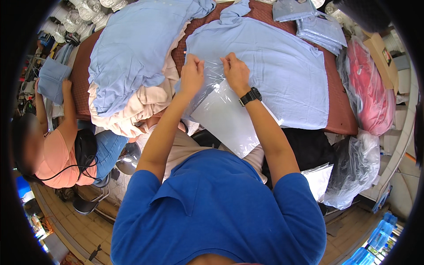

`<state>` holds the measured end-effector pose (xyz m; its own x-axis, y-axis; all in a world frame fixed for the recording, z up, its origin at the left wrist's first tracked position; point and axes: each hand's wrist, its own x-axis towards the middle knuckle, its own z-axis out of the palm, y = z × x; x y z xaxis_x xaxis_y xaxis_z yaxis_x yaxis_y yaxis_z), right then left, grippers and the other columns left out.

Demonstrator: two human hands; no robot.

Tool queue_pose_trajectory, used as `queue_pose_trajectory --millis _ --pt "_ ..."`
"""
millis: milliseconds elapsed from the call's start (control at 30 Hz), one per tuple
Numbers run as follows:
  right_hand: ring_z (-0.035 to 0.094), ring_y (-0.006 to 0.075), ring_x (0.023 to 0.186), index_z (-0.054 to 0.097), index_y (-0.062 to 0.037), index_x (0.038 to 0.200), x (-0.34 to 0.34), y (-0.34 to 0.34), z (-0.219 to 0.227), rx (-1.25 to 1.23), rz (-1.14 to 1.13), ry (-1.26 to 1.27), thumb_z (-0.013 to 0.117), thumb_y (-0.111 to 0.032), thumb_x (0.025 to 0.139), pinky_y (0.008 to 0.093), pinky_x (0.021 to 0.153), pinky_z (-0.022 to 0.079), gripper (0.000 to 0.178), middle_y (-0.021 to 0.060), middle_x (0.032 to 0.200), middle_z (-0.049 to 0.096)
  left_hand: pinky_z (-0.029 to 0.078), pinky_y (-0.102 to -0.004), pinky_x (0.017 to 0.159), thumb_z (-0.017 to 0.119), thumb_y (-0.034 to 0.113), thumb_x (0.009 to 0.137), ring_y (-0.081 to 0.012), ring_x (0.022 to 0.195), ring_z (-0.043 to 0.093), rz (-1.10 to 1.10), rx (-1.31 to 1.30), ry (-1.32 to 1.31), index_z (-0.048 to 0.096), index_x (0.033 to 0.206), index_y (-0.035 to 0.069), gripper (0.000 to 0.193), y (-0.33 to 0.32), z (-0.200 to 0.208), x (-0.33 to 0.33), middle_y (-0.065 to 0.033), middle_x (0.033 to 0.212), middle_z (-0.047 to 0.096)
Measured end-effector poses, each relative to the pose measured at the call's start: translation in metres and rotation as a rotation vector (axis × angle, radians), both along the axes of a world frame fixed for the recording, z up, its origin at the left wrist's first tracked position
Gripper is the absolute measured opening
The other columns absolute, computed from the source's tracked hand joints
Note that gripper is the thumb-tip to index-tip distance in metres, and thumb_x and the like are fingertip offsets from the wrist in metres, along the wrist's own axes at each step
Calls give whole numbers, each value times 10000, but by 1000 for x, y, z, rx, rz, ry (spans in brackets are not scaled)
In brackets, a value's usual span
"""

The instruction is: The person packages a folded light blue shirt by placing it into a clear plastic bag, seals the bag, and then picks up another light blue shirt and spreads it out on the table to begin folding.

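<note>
A clear plastic bag (214, 75) is stretched between my two hands, its upper edge pinched at both corners. Inside or against it is a white rectangular sheet (227, 119), which hangs tilted over the table's near edge toward my lap. My left hand (193, 73) is closed on the bag's left corner. With fingers closed too, my right hand (236, 73), a dark watch on its wrist, grips the right corner. Beneath the bag, a light-blue garment (287, 84) is spread over the table, a sleeve-like part pointing away from me.
At left, another blue garment (128, 53) covers a pile of cream cloth (152, 99) on the brown-covered table (81, 95). Packed blue garments (320, 31) sit far right, near plastic-wrapped red cloth (369, 84). A seated co-worker (62, 150) holds folded blue cloth (54, 79).
</note>
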<state>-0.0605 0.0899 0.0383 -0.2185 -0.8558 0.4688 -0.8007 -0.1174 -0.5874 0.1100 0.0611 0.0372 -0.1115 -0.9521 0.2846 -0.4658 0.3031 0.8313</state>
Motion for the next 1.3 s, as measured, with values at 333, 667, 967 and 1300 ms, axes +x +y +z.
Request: queue_pose_trajectory --millis 333,667,967,1300 --pt "672 358 697 598 -81 905 -5 -1 6 74 67 -45 642 -302 966 474 599 493 233 117 751 702 488 -267 774 678 259 912 -141 853 587 -156 557 396 598 1100 20 314 -16 23 55 -114 1027 694" --pt "675 352 692 586 -72 894 -5 5 8 56 37 -14 632 -279 977 460 581 496 228 121 766 705 492 -369 636 725 174 882 -204 681 650 -204 219 -91 665 895 -21 204 21 5 44 -119 779 692" --pt "672 349 717 600 -88 907 -3 3 -7 6 12 -9 631 -298 981 459 590 481 225 115 755 693 506 -349 628 671 201 951 -162 679 654 -162 522 208 629 985 -21 229 0 -1 70 -100 765 675" --pt "678 355 689 571 -82 895 -6 6 -5 38 -39 1 624 -294 983 470 577 507 235 108 792 714 468 -423 645 688 125 919 -350 688 611 -126 -48 -258 590 849 -42 205 53 25 55 -196 764 628"
